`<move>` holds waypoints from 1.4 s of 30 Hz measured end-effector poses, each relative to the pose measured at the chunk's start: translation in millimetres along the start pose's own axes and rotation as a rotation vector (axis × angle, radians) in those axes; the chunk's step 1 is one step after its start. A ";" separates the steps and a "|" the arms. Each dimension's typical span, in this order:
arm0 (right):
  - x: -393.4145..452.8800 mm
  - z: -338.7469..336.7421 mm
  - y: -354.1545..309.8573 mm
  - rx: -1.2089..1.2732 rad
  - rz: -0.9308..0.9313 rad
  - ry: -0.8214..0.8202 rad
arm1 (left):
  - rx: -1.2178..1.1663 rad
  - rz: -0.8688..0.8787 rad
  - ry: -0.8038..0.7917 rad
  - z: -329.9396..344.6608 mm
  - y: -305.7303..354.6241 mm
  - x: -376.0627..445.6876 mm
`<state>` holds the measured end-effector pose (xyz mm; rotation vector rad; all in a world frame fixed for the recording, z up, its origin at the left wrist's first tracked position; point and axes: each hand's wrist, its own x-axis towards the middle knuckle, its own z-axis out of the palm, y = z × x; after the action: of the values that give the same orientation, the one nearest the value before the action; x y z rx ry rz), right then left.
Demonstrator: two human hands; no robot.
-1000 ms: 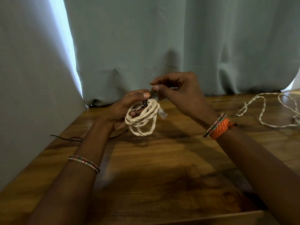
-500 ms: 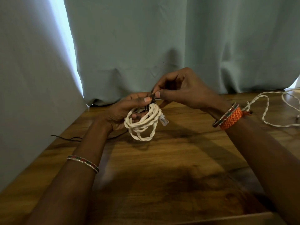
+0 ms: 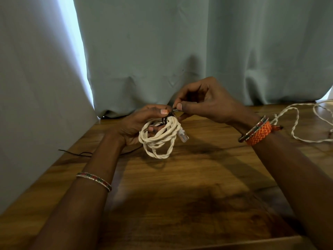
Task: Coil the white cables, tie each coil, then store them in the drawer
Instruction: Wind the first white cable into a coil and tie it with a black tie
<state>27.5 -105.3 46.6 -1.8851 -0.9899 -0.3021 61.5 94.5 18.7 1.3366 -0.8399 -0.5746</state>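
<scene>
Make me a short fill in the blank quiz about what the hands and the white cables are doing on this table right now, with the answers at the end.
1. The left hand holds a coiled white cable above the ____ table.
2. The right hand pinches a thin ____ tie at the top of the coil.
3. A second white cable lies loose and ____ on the table's right side.
4. The orange woven band sits on the ____ wrist.

Answers: wooden; black; uncoiled; right
</scene>
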 end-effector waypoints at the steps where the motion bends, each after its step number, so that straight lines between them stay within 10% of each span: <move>1: -0.3 -0.4 -0.1 0.001 -0.001 -0.005 | 0.004 0.000 -0.003 0.2 0.1 -0.1; 42: -1.7 1.2 -3.1 -0.050 -0.024 -0.050 | 0.162 -0.027 0.022 -11.8 -3.6 3.9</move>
<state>23.9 -104.5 46.9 -1.9352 -1.0479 -0.2973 73.6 97.9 15.7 1.5008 -0.8660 -0.5211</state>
